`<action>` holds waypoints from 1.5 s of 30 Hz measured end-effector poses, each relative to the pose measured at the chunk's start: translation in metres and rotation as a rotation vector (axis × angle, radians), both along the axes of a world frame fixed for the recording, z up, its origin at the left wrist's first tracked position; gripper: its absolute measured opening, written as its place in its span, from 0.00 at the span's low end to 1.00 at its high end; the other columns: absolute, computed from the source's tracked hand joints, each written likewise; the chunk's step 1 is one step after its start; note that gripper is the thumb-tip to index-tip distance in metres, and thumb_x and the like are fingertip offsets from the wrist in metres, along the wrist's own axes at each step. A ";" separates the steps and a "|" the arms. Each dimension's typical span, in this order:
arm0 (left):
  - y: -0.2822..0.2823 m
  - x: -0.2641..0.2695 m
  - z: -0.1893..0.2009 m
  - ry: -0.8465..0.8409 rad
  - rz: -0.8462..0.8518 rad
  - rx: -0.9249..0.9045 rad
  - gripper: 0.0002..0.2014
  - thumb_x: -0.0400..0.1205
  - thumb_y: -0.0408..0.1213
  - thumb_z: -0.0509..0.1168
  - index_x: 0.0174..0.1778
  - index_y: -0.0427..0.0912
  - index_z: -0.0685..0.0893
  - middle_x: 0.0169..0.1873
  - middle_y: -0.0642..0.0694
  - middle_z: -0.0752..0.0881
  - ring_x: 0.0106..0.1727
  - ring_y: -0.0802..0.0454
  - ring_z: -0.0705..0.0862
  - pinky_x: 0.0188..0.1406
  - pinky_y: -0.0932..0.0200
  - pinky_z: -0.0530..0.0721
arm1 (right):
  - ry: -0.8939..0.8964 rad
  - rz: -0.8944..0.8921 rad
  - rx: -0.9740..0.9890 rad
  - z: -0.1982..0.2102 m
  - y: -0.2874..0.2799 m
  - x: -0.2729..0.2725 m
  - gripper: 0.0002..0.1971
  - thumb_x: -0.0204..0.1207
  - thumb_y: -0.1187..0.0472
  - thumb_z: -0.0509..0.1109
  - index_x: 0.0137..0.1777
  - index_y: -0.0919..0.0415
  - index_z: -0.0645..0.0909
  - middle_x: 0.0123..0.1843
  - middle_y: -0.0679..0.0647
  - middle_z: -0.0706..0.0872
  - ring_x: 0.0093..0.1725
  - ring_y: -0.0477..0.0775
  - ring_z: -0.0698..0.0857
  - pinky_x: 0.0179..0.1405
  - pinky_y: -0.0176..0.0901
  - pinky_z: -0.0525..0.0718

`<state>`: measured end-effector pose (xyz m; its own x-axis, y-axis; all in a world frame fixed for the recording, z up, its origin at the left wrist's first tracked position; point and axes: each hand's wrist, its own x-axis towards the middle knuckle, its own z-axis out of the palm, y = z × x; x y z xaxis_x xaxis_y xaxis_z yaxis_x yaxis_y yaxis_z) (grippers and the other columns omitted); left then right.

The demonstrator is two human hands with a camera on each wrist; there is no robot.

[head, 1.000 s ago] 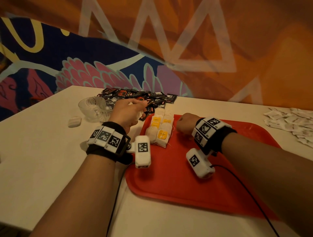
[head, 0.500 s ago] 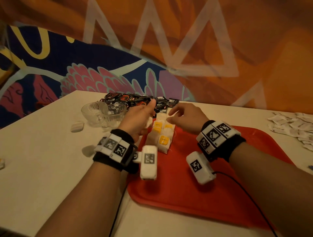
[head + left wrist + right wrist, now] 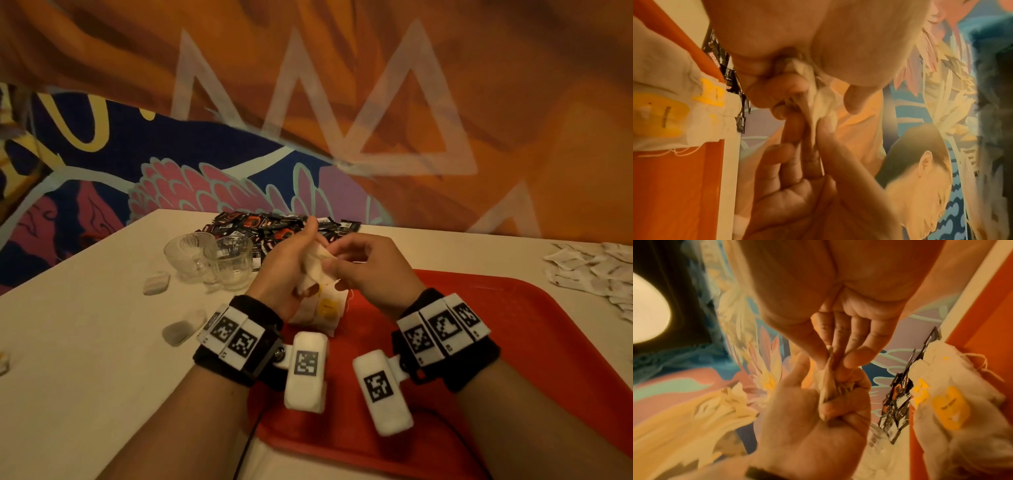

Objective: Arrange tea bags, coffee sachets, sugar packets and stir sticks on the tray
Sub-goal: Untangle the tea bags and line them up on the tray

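Both hands meet above the far left corner of the red tray point(image 3: 513, 329). My left hand point(image 3: 291, 260) grips a white tea bag point(image 3: 313, 263) in its curled fingers, seen close up as a crumpled white tea bag point(image 3: 822, 97). My right hand point(image 3: 359, 263) pinches the other end of the same tea bag point(image 3: 828, 378) between thumb and fingertips. Under the hands, tea bags with yellow tags point(image 3: 325, 308) lie in a row on the tray, also visible as tea bags with yellow tags point(image 3: 663, 113) point(image 3: 949, 405). Dark coffee sachets point(image 3: 274, 226) are piled at the table's far edge.
Two glass cups point(image 3: 212, 257) stand left of the hands. Loose tea bags point(image 3: 181, 329) point(image 3: 156, 282) lie on the white table point(image 3: 85, 342). A heap of white sugar packets point(image 3: 596, 270) lies at the right. A painted wall rises right behind the table.
The left hand lifted from the tea bag row with a bag in it. The right hand rose from the tray, moved left and took hold of that bag's other end.
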<state>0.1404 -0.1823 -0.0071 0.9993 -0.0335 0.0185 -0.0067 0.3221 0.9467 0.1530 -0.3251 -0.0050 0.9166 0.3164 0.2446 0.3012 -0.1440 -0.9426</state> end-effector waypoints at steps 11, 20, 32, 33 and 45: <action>-0.005 -0.004 -0.002 -0.018 0.036 -0.019 0.19 0.78 0.55 0.65 0.48 0.40 0.80 0.33 0.44 0.84 0.29 0.53 0.84 0.18 0.64 0.79 | -0.009 -0.116 0.088 0.000 -0.012 0.004 0.06 0.74 0.66 0.77 0.39 0.55 0.88 0.38 0.58 0.91 0.37 0.58 0.88 0.35 0.48 0.87; 0.003 -0.004 -0.002 -0.032 -0.003 0.023 0.28 0.68 0.59 0.73 0.48 0.36 0.83 0.35 0.41 0.81 0.18 0.57 0.70 0.09 0.69 0.63 | 0.069 -0.132 0.242 0.014 -0.021 0.001 0.09 0.77 0.73 0.70 0.47 0.58 0.85 0.35 0.57 0.87 0.29 0.53 0.87 0.25 0.40 0.80; 0.003 -0.013 0.000 -0.635 0.227 0.925 0.18 0.71 0.42 0.81 0.53 0.61 0.85 0.51 0.63 0.86 0.57 0.67 0.82 0.56 0.76 0.75 | 0.100 -0.036 0.158 0.022 -0.029 -0.002 0.10 0.76 0.73 0.67 0.46 0.62 0.88 0.41 0.62 0.92 0.42 0.58 0.88 0.39 0.49 0.80; 0.001 -0.014 0.000 -0.633 0.220 0.917 0.17 0.71 0.43 0.81 0.53 0.62 0.85 0.50 0.63 0.87 0.56 0.68 0.83 0.57 0.74 0.76 | 0.073 -0.032 0.136 0.021 -0.028 -0.002 0.07 0.77 0.70 0.70 0.46 0.62 0.89 0.42 0.62 0.92 0.43 0.58 0.88 0.39 0.50 0.80; 0.007 -0.009 0.006 -0.516 0.291 0.504 0.07 0.76 0.42 0.71 0.44 0.45 0.91 0.42 0.45 0.91 0.46 0.45 0.89 0.50 0.41 0.88 | -0.110 -0.059 -0.028 0.017 -0.026 -0.002 0.02 0.73 0.60 0.79 0.42 0.55 0.88 0.39 0.53 0.91 0.39 0.50 0.89 0.34 0.40 0.82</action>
